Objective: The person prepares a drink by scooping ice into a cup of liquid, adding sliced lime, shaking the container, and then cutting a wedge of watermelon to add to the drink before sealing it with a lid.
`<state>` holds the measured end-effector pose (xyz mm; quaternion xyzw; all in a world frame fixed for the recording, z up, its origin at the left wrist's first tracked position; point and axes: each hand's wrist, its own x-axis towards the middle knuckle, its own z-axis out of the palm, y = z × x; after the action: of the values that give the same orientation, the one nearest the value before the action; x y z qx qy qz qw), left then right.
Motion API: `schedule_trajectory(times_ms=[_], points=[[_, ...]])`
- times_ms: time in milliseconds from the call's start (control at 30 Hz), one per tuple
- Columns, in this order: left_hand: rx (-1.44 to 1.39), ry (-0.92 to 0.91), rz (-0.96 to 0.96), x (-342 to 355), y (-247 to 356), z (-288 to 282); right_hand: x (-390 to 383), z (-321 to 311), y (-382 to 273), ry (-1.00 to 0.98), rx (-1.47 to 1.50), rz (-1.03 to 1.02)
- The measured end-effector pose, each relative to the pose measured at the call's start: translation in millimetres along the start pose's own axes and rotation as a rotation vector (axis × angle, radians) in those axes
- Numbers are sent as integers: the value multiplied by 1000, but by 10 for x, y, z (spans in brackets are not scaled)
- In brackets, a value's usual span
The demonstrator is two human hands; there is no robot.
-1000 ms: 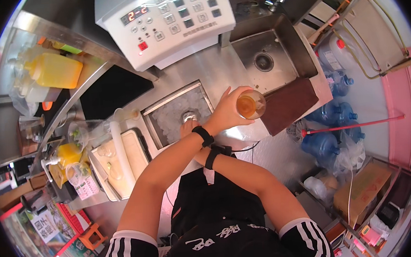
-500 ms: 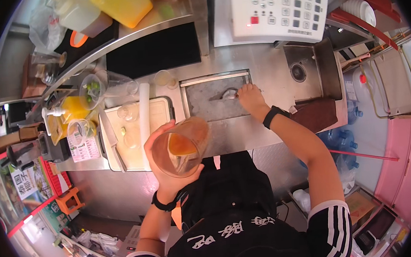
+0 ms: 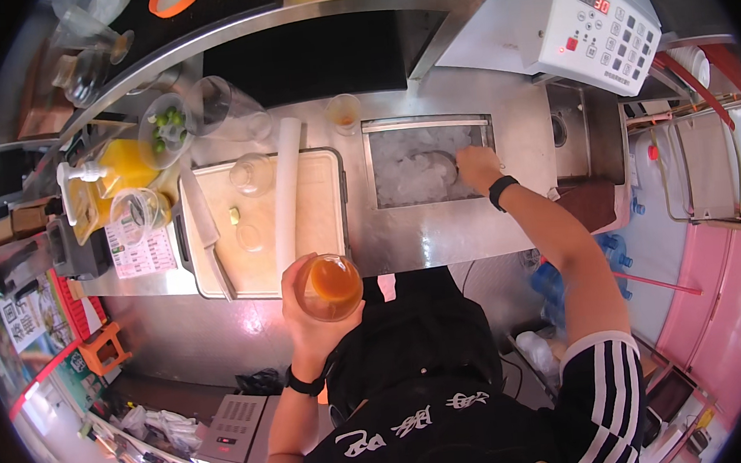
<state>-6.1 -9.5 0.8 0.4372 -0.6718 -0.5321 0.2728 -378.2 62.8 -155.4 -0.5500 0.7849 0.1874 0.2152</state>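
We hold a clear plastic cup of orange drink in our left hand, the fingers wrapped around its wall from the left and underneath, so the hand is clamped on the cup. The cup stands roughly upright, its open mouth towards the camera, and it hangs off the near edge of the steel counter, just below the white cutting board.

Our right hand reaches forward into the rectangular steel ice well sunk in the counter. Its fingers curl down around what looks like a metal scoop lying in the crushed ice; we cannot tell whether the grip is fully closed, because the hand covers the handle. A black wristband sits just behind the hand.

The relation that matters: the ice well lies ahead and to the right of the cup hand, well apart from it, with the counter edge between them. The right hand is already at the ice, the left one is the farther of the two.

Left of the left hand, on the board, lie a knife and a rolled white sheet. Beyond the right hand stands a white machine with a keypad.
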Motion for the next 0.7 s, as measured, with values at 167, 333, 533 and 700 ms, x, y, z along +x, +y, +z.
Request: schedule_trajectory(times_ms=[167,333,533,700], points=[[103,-9,6,114,-33,59,55,39,111,-57,100,-78],[190,4,31,195,-33,217,227,153,45,25,184,-122],[215,56,19,224,-70,471,495,12,318,-58,239,-302],[252,66,-20,275,-102,661,565,-70,430,-109,255,-398]])
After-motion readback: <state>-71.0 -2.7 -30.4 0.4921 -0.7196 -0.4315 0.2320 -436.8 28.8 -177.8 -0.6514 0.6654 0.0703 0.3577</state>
